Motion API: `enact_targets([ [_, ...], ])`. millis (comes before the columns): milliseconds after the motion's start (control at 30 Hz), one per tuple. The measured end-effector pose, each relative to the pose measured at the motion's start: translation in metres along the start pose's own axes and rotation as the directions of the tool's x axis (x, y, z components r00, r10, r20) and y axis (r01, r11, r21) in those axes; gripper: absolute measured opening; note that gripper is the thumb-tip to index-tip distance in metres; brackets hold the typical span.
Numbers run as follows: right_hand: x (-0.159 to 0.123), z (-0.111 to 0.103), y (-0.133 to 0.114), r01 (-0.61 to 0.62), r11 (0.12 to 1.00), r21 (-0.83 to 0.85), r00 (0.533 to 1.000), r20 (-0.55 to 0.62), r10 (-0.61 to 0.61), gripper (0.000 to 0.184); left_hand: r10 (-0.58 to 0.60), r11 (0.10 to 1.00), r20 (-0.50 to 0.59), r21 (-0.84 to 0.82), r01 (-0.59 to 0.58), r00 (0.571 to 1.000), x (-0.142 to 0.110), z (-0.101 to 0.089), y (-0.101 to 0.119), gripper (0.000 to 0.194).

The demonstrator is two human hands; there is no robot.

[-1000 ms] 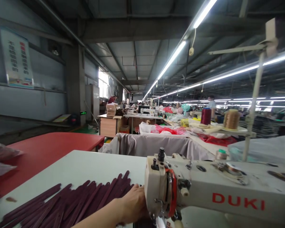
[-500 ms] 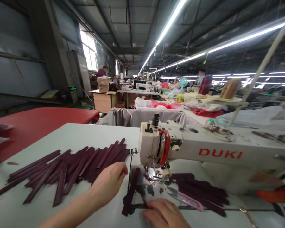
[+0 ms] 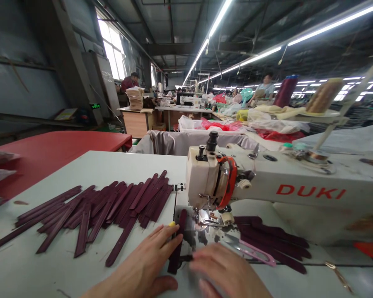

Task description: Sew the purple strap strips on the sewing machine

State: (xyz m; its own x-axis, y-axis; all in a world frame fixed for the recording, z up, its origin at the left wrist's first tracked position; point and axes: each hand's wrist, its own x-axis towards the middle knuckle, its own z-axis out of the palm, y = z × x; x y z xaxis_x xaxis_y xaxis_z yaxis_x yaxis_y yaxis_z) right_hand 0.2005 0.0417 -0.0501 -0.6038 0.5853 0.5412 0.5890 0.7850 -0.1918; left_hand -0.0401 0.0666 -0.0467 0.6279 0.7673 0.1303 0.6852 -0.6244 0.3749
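Note:
My left hand [image 3: 146,265] lies low in the view with its fingers stretched forward, the tips resting on a dark maroon strip [image 3: 178,242] that runs toward the presser foot [image 3: 209,219] of the white DUKI sewing machine [image 3: 267,186]. My right hand [image 3: 228,271] is beside it at the strip's near end, smeared by motion. A fanned pile of several maroon strips [image 3: 112,207] lies to the left on the white table [image 3: 90,169]. More maroon strips [image 3: 276,242] are heaped behind the needle on the right.
Pink thread snips [image 3: 256,253] lie right of the needle plate. A red table [image 3: 56,147] stands at the left, a cloth-lined bin [image 3: 180,142] behind the machine. Thread cones [image 3: 325,96] sit on a stand at the right. Other people work at distant tables.
The view has tipped down. My left hand moved from the strip pile to the strip at the needle, its fingers now stretched out. My right hand shifted slightly.

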Motion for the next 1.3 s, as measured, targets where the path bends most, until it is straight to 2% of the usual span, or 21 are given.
enact_targets([
  [67, 0.003, -0.001, 0.003, 0.023, 0.999, -0.022, 0.998, -0.062, -0.025, 0.033, 0.023, 1.0, -0.021, -0.002, -0.023, 1.0, 0.004, 0.004, -0.001, 0.073],
  [100, 0.002, 0.002, 0.005, 0.044, 0.999, -0.019, 0.995, -0.084, -0.046, 0.027, 0.041, 0.999, -0.027, -0.004, -0.041, 0.999, 0.006, 0.007, -0.001, 0.072],
  [167, 0.0, 0.007, 0.006, 0.056, 0.998, 0.002, 0.994, -0.094, -0.055, 0.031, 0.082, 0.997, -0.042, -0.01, -0.083, 0.996, 0.013, 0.014, 0.001, 0.077],
  [267, -0.005, 0.005, 0.007, -0.013, 1.0, 0.007, 1.0, -0.019, 0.014, 0.028, 0.136, 0.99, -0.073, -0.021, -0.138, 0.988, 0.024, 0.026, 0.005, 0.088],
  [433, -0.003, -0.013, 0.014, -0.047, 0.999, -0.018, 0.992, 0.112, 0.049, 0.038, 0.166, 0.985, -0.154, -0.021, -0.171, 0.974, 0.039, 0.043, 0.008, 0.09],
  [567, -0.003, -0.013, 0.019, -0.047, 0.999, -0.027, 0.989, 0.136, 0.05, 0.034, 0.169, 0.985, -0.22, 0.005, -0.172, 0.961, 0.045, 0.055, 0.008, 0.092],
  [700, -0.01, -0.004, 0.025, -0.017, 0.999, -0.046, 0.996, 0.091, 0.021, 0.03, 0.178, 0.984, -0.264, 0.028, -0.176, 0.948, 0.048, 0.062, 0.008, 0.093],
  [1200, -0.018, 0.018, 0.036, 0.004, 0.989, -0.148, 0.987, -0.16, -0.028, 0.037, 0.245, 0.969, -0.347, 0.054, -0.241, 0.906, 0.049, 0.068, -0.001, 0.09],
  [1300, -0.021, 0.019, 0.038, 0.002, 0.988, -0.152, 0.987, -0.161, -0.027, 0.036, 0.248, 0.969, -0.337, 0.067, -0.239, 0.908, 0.051, 0.066, 0.001, 0.092],
])
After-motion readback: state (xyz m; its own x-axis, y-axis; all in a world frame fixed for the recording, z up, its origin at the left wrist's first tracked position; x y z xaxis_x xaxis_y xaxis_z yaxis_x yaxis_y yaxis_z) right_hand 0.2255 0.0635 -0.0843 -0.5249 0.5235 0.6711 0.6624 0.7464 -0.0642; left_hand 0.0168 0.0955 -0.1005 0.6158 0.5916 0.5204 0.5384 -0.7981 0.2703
